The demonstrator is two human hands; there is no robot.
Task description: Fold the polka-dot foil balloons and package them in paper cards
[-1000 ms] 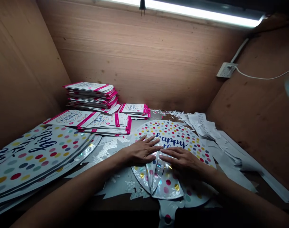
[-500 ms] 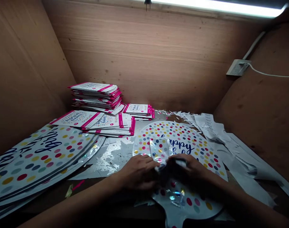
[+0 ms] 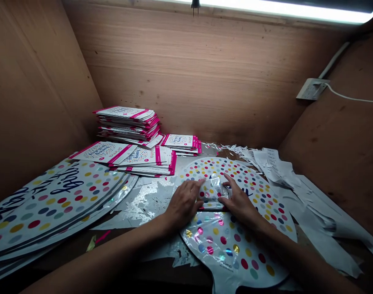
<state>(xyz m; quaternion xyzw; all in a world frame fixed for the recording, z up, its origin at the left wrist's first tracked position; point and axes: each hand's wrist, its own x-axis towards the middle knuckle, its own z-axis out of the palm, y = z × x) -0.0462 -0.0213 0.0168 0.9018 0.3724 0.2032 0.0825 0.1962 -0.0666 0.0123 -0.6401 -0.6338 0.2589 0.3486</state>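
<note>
A folded dotted foil balloon [image 3: 212, 192], pressed into a small shiny packet, lies on a flat round foil balloon [image 3: 223, 241] with coloured dots and a stem toward me. My left hand [image 3: 184, 202] holds the packet's left edge, its fingers bent over that side. On the right edge, my right hand [image 3: 240, 202] grips with thumb and forefinger apart along the side. Dark blue lettering on the flat balloon is partly covered by the packet and my right hand.
More flat dotted balloons [image 3: 60, 196] are piled at the left. Behind them stands a tall stack of pink-edged printed envelopes [image 3: 126, 122], with lower piles [image 3: 149, 159] beside it. Crumpled white paper strips [image 3: 309, 204] lie along the right. Wooden walls [image 3: 189, 73] enclose the table.
The packet now lies flatter and wider, its upright flap folded down. My hands have moved from a blurred pinch at its near edge to its two sides. The view has shifted slightly.
</note>
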